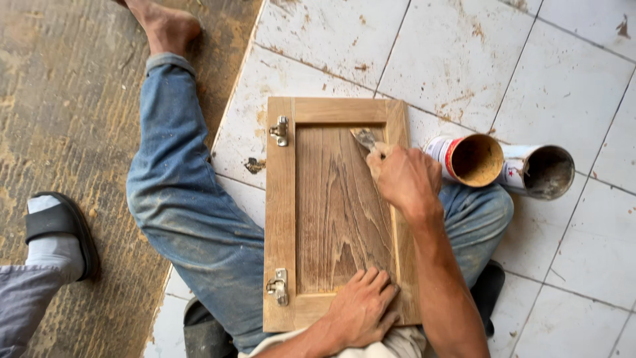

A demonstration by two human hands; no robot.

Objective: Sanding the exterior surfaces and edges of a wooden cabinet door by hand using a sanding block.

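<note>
Putty knife (364, 138): handle hidden inside right hand (405, 178), only blade shows. Wooden door (331, 212): bottom right corner covered by left hand (363, 306). Second person at left: just a sandal (63, 229) and trouser leg, rest cut off by frame edge. Contents of darker can (544, 172) unclear.

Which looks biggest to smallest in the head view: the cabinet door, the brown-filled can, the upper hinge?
1. Cabinet door, by far.
2. Brown-filled can, standing farther away, so slightly unsure.
3. Upper hinge, smallest.
</note>
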